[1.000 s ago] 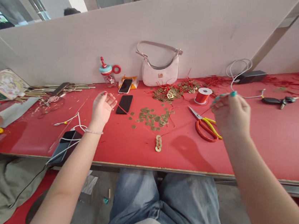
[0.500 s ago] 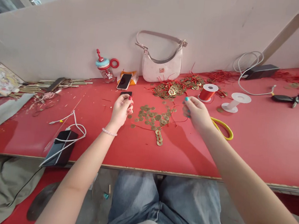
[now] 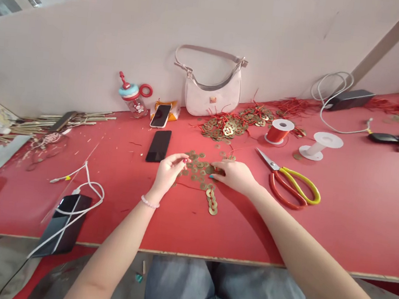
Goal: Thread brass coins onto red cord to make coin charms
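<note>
My left hand (image 3: 171,171), with a bracelet at the wrist, hovers at the left edge of the loose brass coins (image 3: 194,177). Thumb and index finger are pinched together; anything between them is too small to make out. My right hand (image 3: 235,174) reaches over the right side of these coins, thumb and fingers apart, fingertips at the coins. Just below lies a short row of overlapping coins (image 3: 211,201) strung on red cord. A thin red cord runs left from near its top.
Scissors (image 3: 279,170) lie right of my right hand. Behind are a red cord spool (image 3: 279,132), a bare white spool (image 3: 318,146), a heap of corded coins (image 3: 229,125) and a handbag (image 3: 213,93). Two phones (image 3: 158,146), a cup (image 3: 135,104) and a cabled power bank (image 3: 63,223) are left.
My right hand has come down and left from above the table to the coins. My left hand has shifted slightly right and lower in view. The scissors and front phone now show fully.
</note>
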The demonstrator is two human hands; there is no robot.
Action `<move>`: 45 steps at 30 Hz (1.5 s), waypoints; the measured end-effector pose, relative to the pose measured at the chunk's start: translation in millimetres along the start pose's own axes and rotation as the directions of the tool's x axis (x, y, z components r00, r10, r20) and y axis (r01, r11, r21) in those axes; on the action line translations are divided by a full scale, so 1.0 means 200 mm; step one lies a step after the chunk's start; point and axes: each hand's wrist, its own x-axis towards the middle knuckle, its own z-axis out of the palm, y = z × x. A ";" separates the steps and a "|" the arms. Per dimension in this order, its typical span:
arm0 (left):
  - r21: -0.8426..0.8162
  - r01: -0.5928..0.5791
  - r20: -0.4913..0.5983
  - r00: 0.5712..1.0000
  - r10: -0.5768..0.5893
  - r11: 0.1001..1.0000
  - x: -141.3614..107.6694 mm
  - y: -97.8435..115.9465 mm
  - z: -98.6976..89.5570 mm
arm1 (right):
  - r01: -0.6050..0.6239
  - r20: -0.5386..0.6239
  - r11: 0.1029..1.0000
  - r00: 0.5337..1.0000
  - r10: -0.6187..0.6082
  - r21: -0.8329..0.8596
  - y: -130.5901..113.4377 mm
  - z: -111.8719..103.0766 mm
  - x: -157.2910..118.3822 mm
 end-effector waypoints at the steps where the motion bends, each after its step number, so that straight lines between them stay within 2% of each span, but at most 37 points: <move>1: 0.037 -0.003 0.007 1.000 0.002 0.999 0.00 0.00 0.01 | 0.006 -0.001 1.000 1.000 -0.006 0.001 0.00 0.01 0.00; 10: 0.238 -0.041 0.034 0.999 0.034 0.970 -0.03 -0.04 0.03 | 0.024 -0.029 0.996 0.999 -0.022 0.090 -0.05 0.04 0.00; 14: 0.311 -0.115 0.054 0.993 0.103 0.943 -0.03 -0.05 0.03 | 0.066 -0.159 0.985 0.986 -0.041 0.157 -0.05 0.04 -0.01; 19: 0.409 -0.211 0.166 0.974 0.155 0.888 -0.04 -0.04 0.04 | 0.177 -0.357 0.954 0.931 -0.083 0.241 -0.08 0.03 -0.03; 26: 0.403 -0.239 0.253 0.957 0.143 0.884 -0.05 -0.02 0.05 | 0.225 -0.400 0.932 0.911 -0.097 0.285 -0.09 0.02 -0.04; 33: 0.340 -0.210 0.269 0.956 0.119 0.917 -0.06 -0.02 0.06 | 0.256 -0.417 0.927 0.900 -0.126 0.275 -0.09 0.03 -0.04; 40: 0.298 -0.086 0.244 0.970 0.012 0.951 -0.07 -0.04 0.07 | 0.235 -0.392 0.932 0.913 -0.115 0.274 -0.11 0.03 -0.04; 45: 0.220 -0.029 0.256 0.966 -0.029 0.975 -0.09 -0.01 0.08 | 0.235 -0.393 0.935 0.912 -0.117 0.265 -0.11 0.04 -0.04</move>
